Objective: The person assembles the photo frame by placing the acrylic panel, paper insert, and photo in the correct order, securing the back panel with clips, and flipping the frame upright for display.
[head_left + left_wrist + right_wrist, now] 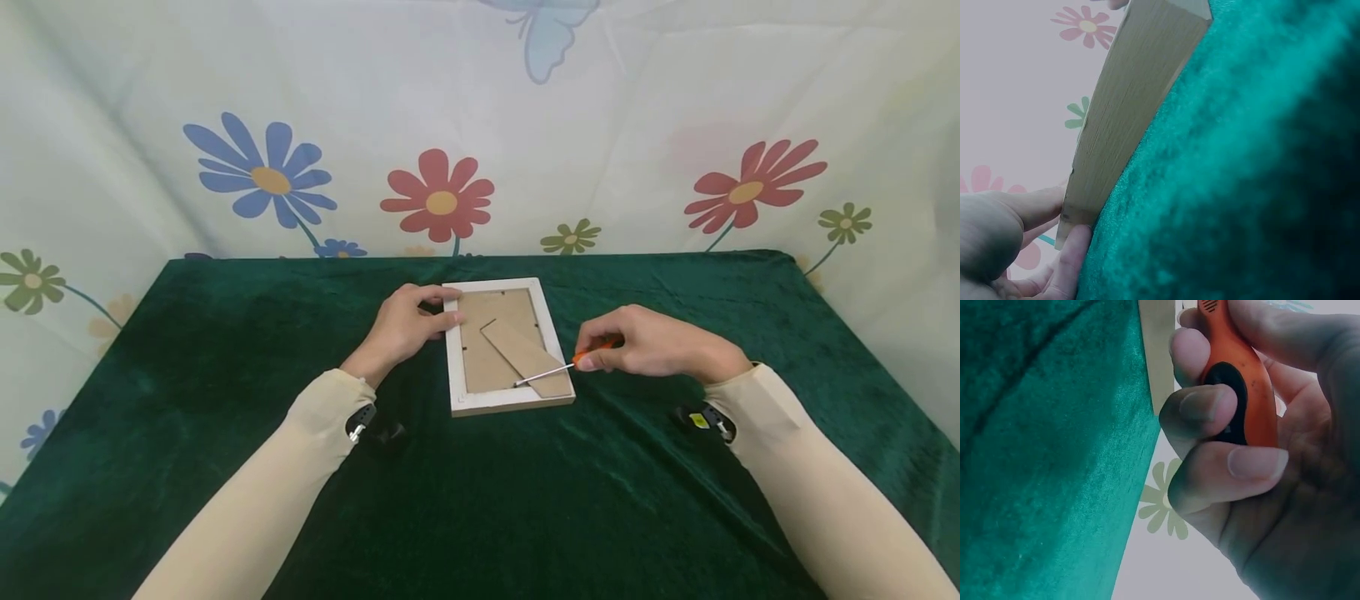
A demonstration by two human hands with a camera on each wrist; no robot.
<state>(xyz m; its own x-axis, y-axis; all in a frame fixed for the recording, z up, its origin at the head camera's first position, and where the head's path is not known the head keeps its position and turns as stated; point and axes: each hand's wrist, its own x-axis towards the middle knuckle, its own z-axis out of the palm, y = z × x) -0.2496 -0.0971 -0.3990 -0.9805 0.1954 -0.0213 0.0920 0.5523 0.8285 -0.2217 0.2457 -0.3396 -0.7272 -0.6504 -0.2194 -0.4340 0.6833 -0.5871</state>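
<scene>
- picture frame (pixel 505 346) lies face down on the green-clothed counter (pixel 525 500), brown backing board up, long axis running away from the person, slightly canted
- folding stand flap (pixel 525 357) sits diagonally on the backing, from mid-board toward the frame's near right corner
- right hand (pixel 652 343) is just right of the frame, fingers curled round the orange handle of a small screwdriver (pixel 558 371); right wrist view shows thumb and fingers wrapped tight on the handle (pixel 1235 394)
- screwdriver shaft points left and slightly toward the person, from the grip in over the frame's right rail; tip lands near the lower end of the stand flap, on the backing by the near right part of the frame
- whether the tip actually touches a tab or clip there is too small to tell, probably resting on the board
- left hand (pixel 405 327) is at the frame's far left edge, fingers bent over the rail, thumb against the outer side, steadying it; left wrist view shows fingers (pixel 1072 256) touching the wooden side of the frame (pixel 1129 119)
- key relation: working spot is left of the right grip, along the shaft line; right hand is the nearer one, left hand is diagonally opposite on the far left rail
- both forearms in beige sleeves, wrist cameras strapped on
- flowered sheet (pixel 442 196) hangs behind the counter
</scene>
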